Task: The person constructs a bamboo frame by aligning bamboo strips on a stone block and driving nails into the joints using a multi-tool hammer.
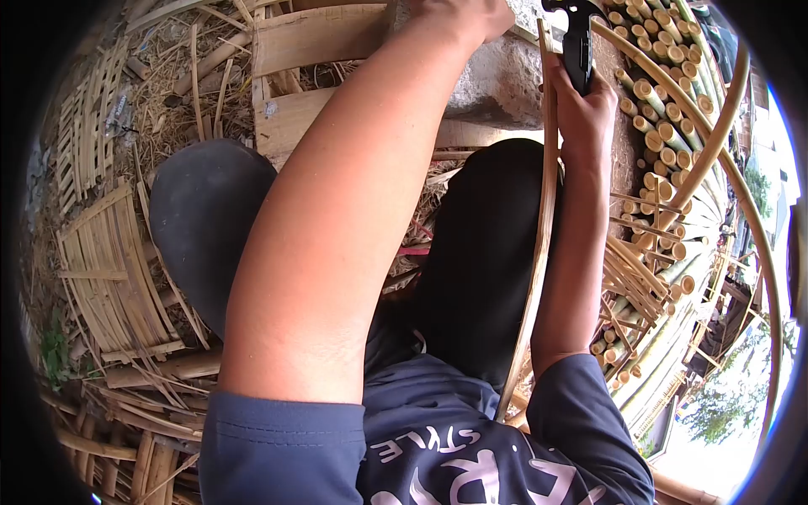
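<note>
Outdoor work area, daylight. Ground (160,101) covered in dry straw and bamboo offcuts. Woven bamboo panels (109,278) lie flat at left. Wooden pallet (311,50) at top, beside a grey concrete block (497,80). Stacked cut bamboo poles (665,126) at right, ends facing out. Green trees (728,404) and bright sky at far right.

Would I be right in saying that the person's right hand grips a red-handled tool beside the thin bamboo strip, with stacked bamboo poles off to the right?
Not quite: the handle is black, not red. The head view shows the right hand gripping a black-handled tool beside the thin bamboo strip, with stacked bamboo poles off to the right.
</note>
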A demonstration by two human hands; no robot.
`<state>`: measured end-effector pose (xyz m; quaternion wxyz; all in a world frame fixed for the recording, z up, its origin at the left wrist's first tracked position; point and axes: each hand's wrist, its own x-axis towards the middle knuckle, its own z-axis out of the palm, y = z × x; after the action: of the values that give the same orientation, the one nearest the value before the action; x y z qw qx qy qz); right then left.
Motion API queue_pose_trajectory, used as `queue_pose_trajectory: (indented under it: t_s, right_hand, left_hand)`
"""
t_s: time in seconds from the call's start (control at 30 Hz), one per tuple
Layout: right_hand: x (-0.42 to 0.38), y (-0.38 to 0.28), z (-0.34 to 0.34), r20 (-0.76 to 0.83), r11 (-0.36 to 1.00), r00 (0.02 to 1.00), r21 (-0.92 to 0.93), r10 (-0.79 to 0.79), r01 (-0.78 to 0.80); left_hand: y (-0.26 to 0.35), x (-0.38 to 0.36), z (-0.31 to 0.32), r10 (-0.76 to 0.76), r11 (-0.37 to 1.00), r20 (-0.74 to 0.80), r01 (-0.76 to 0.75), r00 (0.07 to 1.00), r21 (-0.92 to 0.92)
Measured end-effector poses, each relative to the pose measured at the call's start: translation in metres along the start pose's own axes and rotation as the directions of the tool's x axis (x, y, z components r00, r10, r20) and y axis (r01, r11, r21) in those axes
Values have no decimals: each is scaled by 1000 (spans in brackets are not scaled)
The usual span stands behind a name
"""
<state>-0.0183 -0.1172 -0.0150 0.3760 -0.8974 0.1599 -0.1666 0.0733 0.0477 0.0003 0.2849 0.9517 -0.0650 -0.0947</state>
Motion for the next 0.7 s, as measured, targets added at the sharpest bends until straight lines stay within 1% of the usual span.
queue_pose_trajectory:
  t_s: [0.1,0.13,0.17,0.23,0.33,0.43,0.47,0.5,0.53,0.57,0.6,0.63,0.67,0.7]
  right_hand:
    - [2,3,0,-31,994,999,-110,-9,5]
    - [3,7,1,-20,998,1000,-60,-18,17]
    - [4,11,2,-13,999,999,-11,-32,32]
    - [2,8,2,8,1000,1000,2,-19,19]
    - [0,6,-1,13,1000,1000,-17,-2,3]
    - [-1,6,-2,13,1000,1000,-15,3,-2]
    - [-1,7,-2,14,1000,1000,-7,3,-3]
    - [0,8,0,-8,998,999,-34,-47,47]
    - [1,8,0,-4,998,999,-38,-54,54]
    - [0,9,0,1,997,998,-43,-56,56]
    - [1,6,1,15,998,998,-7,-64,64]
    - [4,6,1,11,996,997,-36,-78,79]
    - [4,4,-1,11,983,994,-146,-112,112]
    - [5,1,-3,19,955,989,-257,-147,147]
  left_hand:
    - [-9,-8,7,108,994,-103,-104,989,44]
    - [-11,-10,7,147,988,-137,-140,980,60]
    - [-9,-8,3,90,996,-53,-88,995,28]
    - [-1,-5,-9,-20,1000,127,22,992,-21]
    - [0,-7,-7,-23,999,110,27,994,-29]
    - [-1,2,8,74,987,-69,-63,995,148]
    - [0,6,11,39,990,-16,-37,999,134]
    - [2,3,3,6,993,32,-10,999,120]
    - [5,0,-5,-21,994,77,12,997,108]
    - [4,-7,-1,49,991,-72,-40,996,124]
    - [-1,-14,9,119,985,-218,-88,969,147]
    - [0,-4,6,105,989,-140,-88,985,122]
    - [0,6,2,91,992,-61,-85,994,97]
    - [0,14,5,109,989,-93,-98,990,107]
